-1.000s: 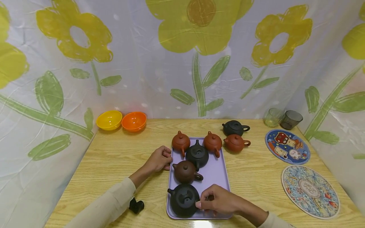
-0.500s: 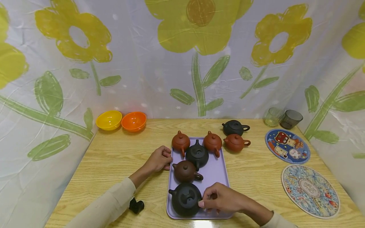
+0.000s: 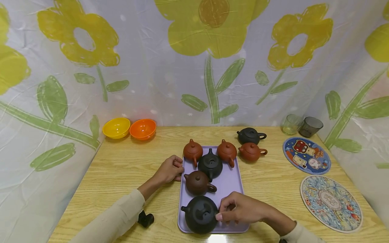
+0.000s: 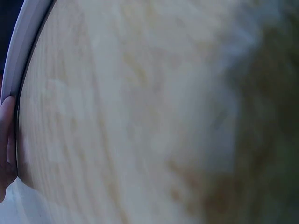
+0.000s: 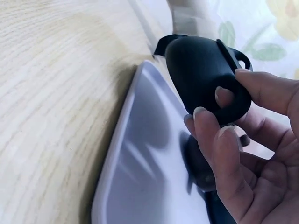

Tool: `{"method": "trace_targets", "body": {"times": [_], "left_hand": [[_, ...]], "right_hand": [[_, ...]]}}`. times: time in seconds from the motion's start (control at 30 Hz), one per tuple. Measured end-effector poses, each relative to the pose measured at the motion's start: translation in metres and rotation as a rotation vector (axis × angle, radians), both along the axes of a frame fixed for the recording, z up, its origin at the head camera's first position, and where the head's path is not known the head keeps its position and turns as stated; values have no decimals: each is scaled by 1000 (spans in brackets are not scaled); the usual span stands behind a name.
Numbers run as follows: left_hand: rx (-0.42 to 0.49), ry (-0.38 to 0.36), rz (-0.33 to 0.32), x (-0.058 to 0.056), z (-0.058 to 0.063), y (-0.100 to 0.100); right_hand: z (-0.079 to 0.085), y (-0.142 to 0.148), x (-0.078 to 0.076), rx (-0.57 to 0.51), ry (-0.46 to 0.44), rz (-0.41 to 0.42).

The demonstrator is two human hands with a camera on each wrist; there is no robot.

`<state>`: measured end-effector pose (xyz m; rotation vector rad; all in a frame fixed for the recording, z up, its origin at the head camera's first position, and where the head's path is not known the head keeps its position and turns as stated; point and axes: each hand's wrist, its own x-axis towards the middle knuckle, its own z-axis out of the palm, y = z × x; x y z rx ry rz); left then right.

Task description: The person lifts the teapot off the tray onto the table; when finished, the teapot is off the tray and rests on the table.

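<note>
My right hand [image 3: 243,209] pinches the handle of a large black teapot [image 3: 200,216] at the near end of the lilac tray [image 3: 234,182]. In the right wrist view, that black teapot [image 5: 198,70] hangs above the tray surface, with thumb and fingers around its loop handle. On the tray's left rim, my left hand [image 3: 170,169] holds the edge with bent fingers. The left wrist view catches only part of those fingers [image 4: 6,119] against the rim. Also on the tray are a dark brown teapot [image 3: 197,183], a black teapot [image 3: 210,165] and two reddish teapots.
Right of the tray's far end stand a reddish teapot [image 3: 250,152] and a black one [image 3: 250,135]. A yellow bowl [image 3: 117,128] and an orange bowl [image 3: 143,129] sit back left. Two round mats and two glasses [image 3: 310,127] lie right. A small black object [image 3: 146,219] is near the left sleeve.
My right hand has shifted slightly right with the large black teapot, which now sits a little farther right in the head view. The left hand has stayed at the tray's rim.
</note>
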<state>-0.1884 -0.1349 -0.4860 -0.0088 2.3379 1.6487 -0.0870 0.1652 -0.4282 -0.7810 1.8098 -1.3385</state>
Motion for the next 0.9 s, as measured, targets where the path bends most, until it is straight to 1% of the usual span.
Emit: {"method": "trace_targets", "body": {"times": [0.13, 0.33, 0.63, 0.73, 0.9], "left_hand": [[9, -2, -1, -1, 0, 0], [7, -3, 1, -2, -3, -1], [9, 5, 0, -2, -3, 0], [6, -2, 8, -2, -4, 0], [-1, 0, 13, -2, -4, 0]], "right_hand": [[2, 4, -2, 12, 9, 16], [4, 10, -7, 8, 52, 46], [2, 23, -16, -1, 85, 97], [1, 28, -18, -7, 88, 101], [1, 35, -23, -26, 134, 104]]}}
